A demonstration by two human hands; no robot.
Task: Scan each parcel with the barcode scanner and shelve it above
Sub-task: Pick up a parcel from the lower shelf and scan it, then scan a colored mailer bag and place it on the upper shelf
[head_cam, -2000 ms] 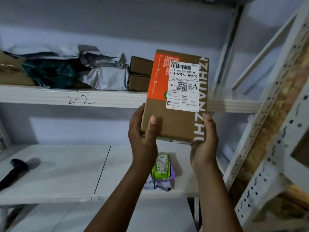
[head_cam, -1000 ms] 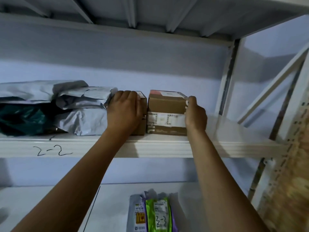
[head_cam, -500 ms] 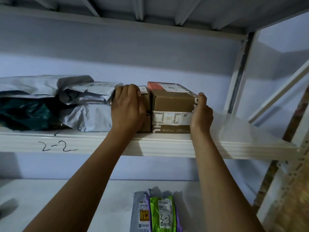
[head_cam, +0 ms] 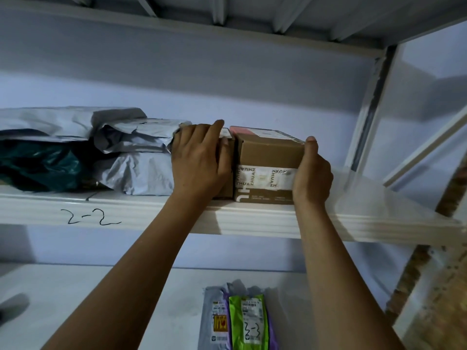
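A brown cardboard parcel (head_cam: 267, 152) with white printed tape and an orange top stands on the upper shelf marked 2-2 (head_cam: 252, 218). My right hand (head_cam: 312, 173) holds its right front corner, thumb up along the edge, fingers hidden behind the side. My left hand (head_cam: 199, 160) lies flat against the small stacked brown boxes (head_cam: 226, 183) just left of the parcel, which touches them. A dark blurred shape (head_cam: 14, 304) lies at the left edge of the lower shelf; whether it is the scanner I cannot tell.
Grey poly bags (head_cam: 141, 173) and a dark green bag (head_cam: 38, 165) fill the shelf's left part. On the lower shelf (head_cam: 101, 299) lie a green mailer (head_cam: 249, 322) and a grey one (head_cam: 217, 322). A white upright (head_cam: 366, 109) bounds the right.
Two seconds ago both hands held the parcel upright below the shelf. It now stands on shelf 2-2 against the small boxes, and over the last half second my hands have barely moved.
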